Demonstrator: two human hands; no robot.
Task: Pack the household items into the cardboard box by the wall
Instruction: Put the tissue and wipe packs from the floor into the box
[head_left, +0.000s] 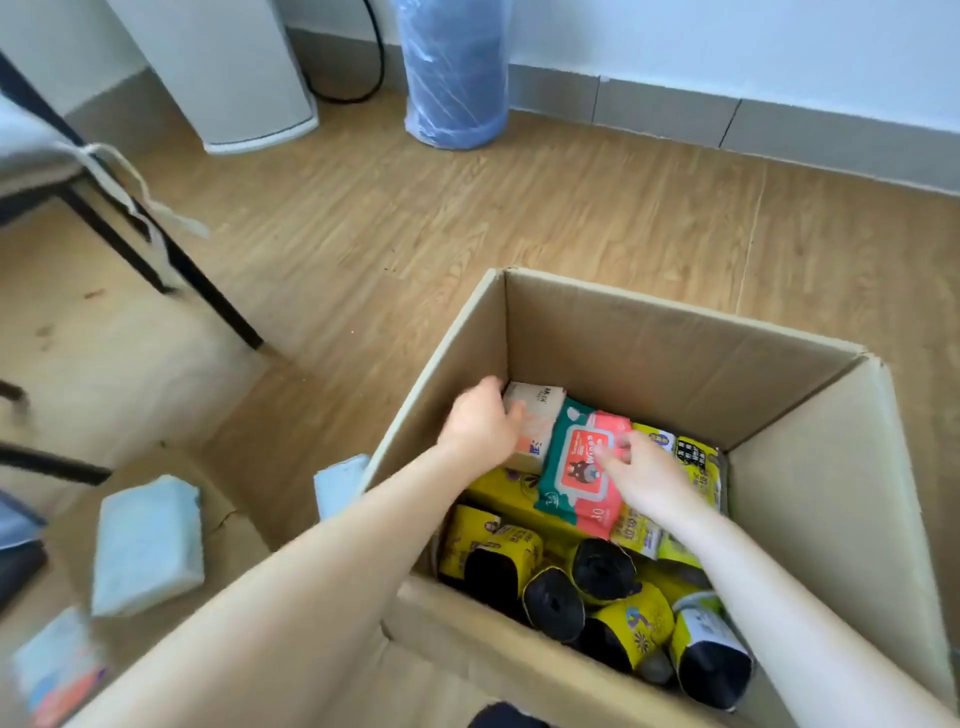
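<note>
An open cardboard box (649, 332) stands on the wooden floor. Inside lie several rolls of black bags in yellow wrappers (550, 597). On top of them at the far side rest a beige tissue pack (540, 410) and a green and red wet-wipes pack (576, 467). Both hands reach into the box. My left hand (480, 423) grips the near left end of the tissue pack. My right hand (644, 473) has its fingertips on the right edge of the wipes pack.
Pale blue tissue packs lie left of the box: one (148, 540) on a flattened cardboard piece, one (337, 483) against the box wall, one blurred (57, 670) at bottom left. Black table legs (171, 249), a white appliance (234, 73) and a blue wrapped cylinder (452, 73) stand further away.
</note>
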